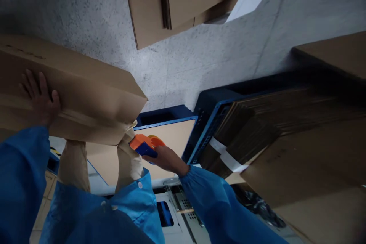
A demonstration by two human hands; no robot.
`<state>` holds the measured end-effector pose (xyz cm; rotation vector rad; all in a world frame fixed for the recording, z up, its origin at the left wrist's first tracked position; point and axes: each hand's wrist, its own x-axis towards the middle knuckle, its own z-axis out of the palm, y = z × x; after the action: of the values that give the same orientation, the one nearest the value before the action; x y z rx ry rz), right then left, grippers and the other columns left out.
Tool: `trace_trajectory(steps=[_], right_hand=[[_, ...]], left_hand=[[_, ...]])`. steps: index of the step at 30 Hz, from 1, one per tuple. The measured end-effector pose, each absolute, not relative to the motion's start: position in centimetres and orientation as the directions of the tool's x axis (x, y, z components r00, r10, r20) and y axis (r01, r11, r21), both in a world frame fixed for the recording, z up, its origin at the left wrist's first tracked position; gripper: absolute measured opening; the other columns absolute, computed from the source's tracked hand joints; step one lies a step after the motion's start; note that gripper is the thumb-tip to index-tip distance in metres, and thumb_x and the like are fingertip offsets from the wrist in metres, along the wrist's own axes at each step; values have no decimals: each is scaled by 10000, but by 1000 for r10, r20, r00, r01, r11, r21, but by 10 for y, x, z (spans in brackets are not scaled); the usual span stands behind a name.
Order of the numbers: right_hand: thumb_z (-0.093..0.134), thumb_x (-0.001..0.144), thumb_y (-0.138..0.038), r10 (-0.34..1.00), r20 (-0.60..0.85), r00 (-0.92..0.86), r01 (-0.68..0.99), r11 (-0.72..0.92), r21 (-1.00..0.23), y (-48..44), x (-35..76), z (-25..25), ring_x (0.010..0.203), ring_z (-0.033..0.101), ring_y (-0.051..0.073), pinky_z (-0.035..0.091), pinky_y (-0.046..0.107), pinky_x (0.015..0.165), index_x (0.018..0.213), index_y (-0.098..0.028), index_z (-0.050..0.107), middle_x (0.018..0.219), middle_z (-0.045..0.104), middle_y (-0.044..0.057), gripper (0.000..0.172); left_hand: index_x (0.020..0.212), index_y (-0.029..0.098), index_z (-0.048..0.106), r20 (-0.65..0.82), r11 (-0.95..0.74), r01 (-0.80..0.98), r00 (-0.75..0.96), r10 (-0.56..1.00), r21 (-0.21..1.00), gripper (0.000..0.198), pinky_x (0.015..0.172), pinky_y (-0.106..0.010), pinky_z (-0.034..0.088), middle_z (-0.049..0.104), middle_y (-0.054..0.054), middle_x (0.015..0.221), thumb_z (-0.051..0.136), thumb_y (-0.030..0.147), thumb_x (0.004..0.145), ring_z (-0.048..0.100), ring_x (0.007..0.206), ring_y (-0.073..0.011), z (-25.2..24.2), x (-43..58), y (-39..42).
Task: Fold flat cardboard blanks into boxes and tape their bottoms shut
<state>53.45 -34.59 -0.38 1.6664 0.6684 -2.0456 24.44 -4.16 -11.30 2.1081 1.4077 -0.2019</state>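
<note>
A brown cardboard box (85,87) fills the left of the head view, tilted. My left hand (40,99) lies against its side, fingers spread flat on the cardboard. My right hand (167,158) is closed round an orange and blue tape dispenser (144,145) held right under the box's lower right corner, where a strip of brown tape runs along the edge. Both arms wear blue sleeves.
Bundled flat cardboard sheets (257,129) tied with a white strap lie on a blue pallet (206,122) at right. More flattened boxes (177,0) lie on the grey concrete floor at top. A white machine surface (171,206) is below.
</note>
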Motion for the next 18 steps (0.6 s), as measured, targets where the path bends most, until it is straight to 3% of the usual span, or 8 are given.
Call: trace_trajectory(steps=[2, 3, 5, 7, 8, 10, 14, 18], right_hand=[[648, 890, -495, -33, -976, -213, 628, -770, -111, -361, 547, 0, 848, 698, 277, 422, 296, 642, 983, -160, 717, 895, 721, 116, 354], [639, 897, -495, -40, -975, -218, 645, -755, -113, -369, 553, 2, 872, 701, 285, 432, 302, 658, 1012, -154, 716, 920, 724, 124, 368], [615, 912, -505, -66, -974, -218, 682, -724, -104, -386, 565, 4, 878, 704, 296, 446, 315, 671, 1004, -145, 722, 924, 726, 136, 386], [592, 926, -511, -101, -972, -211, 709, -700, -81, -402, 575, 2, 865, 707, 298, 454, 321, 674, 972, -139, 729, 905, 727, 142, 399], [586, 930, -511, -105, -974, -201, 717, -693, -73, -407, 579, -2, 873, 708, 299, 458, 322, 682, 974, -137, 731, 914, 729, 146, 403], [584, 932, -513, -98, -981, -165, 722, -690, -52, -412, 582, -15, 911, 710, 302, 466, 318, 702, 999, -132, 733, 953, 734, 157, 414], [597, 933, -485, -67, -995, -74, 708, -706, -5, -396, 572, -61, 990, 704, 294, 477, 300, 751, 1082, -131, 723, 1027, 743, 157, 405], [583, 939, -461, 3, -1000, 8, 651, -759, 3, -364, 539, -103, 1034, 694, 276, 486, 287, 805, 1138, -136, 704, 1085, 739, 148, 400]], left_hand=[[1548, 150, 294, -412, -277, 875, 439, 799, 397, 953, 1018, -630, 228, 325, -204, 1582, 315, 836, 887, -43, 1504, -408, -110, 249, -41], [1530, 104, 269, -396, -326, 872, 463, 793, 365, 920, 882, -572, 270, 333, -277, 1543, 271, 809, 939, -67, 1489, -413, -111, 250, -40], [1493, -17, 178, -380, -453, 851, 525, 762, 267, 812, 781, -489, 213, 223, -390, 1513, 155, 661, 1048, -91, 1476, -409, -116, 247, -40], [1505, -58, 165, -355, -511, 833, 552, 754, 210, 790, 911, -563, 228, 95, -400, 1551, 133, 601, 1070, -38, 1510, -385, -123, 241, -41], [1528, -36, 205, -340, -512, 833, 553, 761, 208, 815, 1053, -597, 190, 87, -348, 1591, 156, 623, 1051, 3, 1528, -363, -127, 237, -40], [1545, -24, 238, -319, -511, 831, 557, 767, 220, 804, 1196, -575, 54, 89, -272, 1632, 230, 591, 1028, 16, 1537, -325, -132, 232, -40], [1559, -37, 214, -295, -551, 816, 578, 761, 175, 734, 1227, -534, 40, 96, -234, 1647, 344, 423, 1002, 10, 1544, -263, -134, 233, -38], [1546, -48, 249, -270, -547, 819, 574, 773, 176, 723, 1229, -516, 53, 141, -254, 1633, 336, 412, 995, 47, 1543, -251, -132, 240, -38]])
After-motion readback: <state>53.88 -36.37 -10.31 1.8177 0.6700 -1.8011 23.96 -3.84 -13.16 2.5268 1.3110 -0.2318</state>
